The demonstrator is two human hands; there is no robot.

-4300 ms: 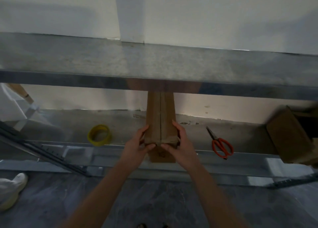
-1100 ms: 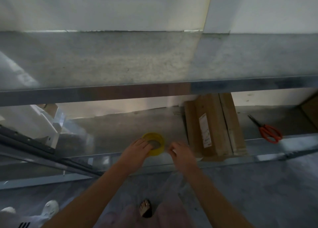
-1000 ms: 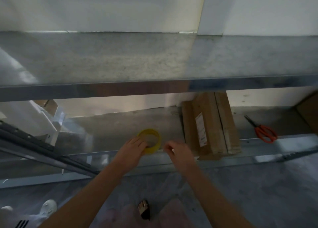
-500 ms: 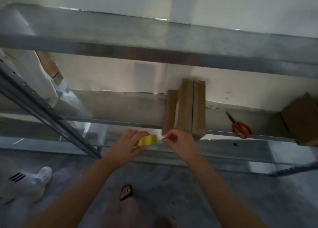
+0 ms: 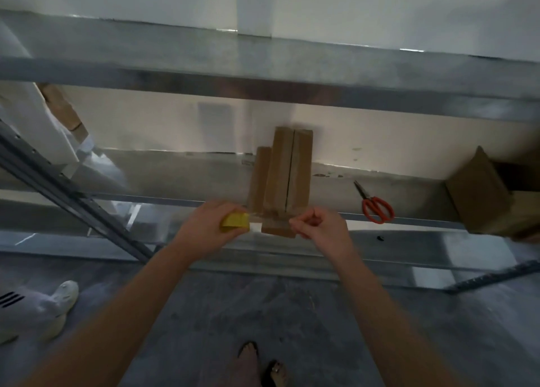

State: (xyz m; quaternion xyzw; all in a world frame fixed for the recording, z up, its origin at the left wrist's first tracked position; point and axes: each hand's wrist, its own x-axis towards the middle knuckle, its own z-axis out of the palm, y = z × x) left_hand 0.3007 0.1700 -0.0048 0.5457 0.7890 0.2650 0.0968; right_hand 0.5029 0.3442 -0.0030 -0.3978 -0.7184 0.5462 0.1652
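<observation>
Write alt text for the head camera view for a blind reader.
The left hand grips a yellow tape roll while the right hand pinches the end of a tape strip stretched before a cardboard box on a metal shelf. Red-handled scissors lie further right.

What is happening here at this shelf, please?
A person stands at a metal rack and works with tape. The left hand has its grip round a yellow tape roll. The right hand pinches what looks like the free end, so a strip is stretched between them. It runs across the front of a tall cardboard box standing on the lower shelf. I cannot tell if it sticks to the box. Red scissors lie untouched to the right.
</observation>
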